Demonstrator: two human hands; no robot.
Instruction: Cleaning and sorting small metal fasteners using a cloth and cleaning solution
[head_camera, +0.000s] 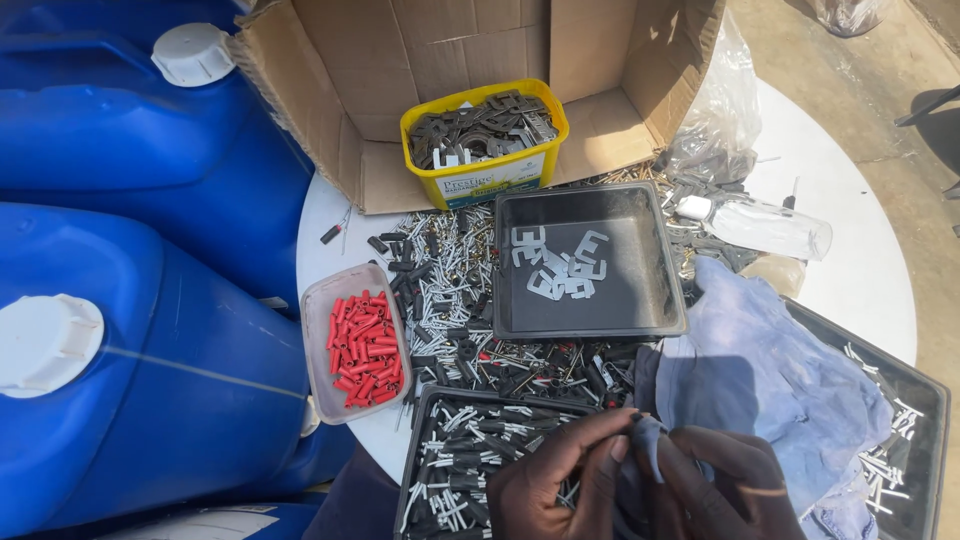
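Observation:
My left hand (560, 480) and my right hand (725, 485) meet at the bottom edge, both pinching a fold of a blue-grey cloth (770, 370) that spreads to the right. What lies inside the fold is hidden. Under my left hand stands a black tray (430, 400) filled with several small white and black pins. Just beyond, a square black tray (655, 250) holds several flat grey metal plates (560, 268).
A yellow tub (490, 175) of dark metal pieces sits in an open cardboard box (350, 80). A clear tub (320, 300) of red sleeves stands left. Loose pins cover the white round table (860, 270). Two blue jerrycans (150, 350) crowd the left. A clear bottle (765, 225) lies right.

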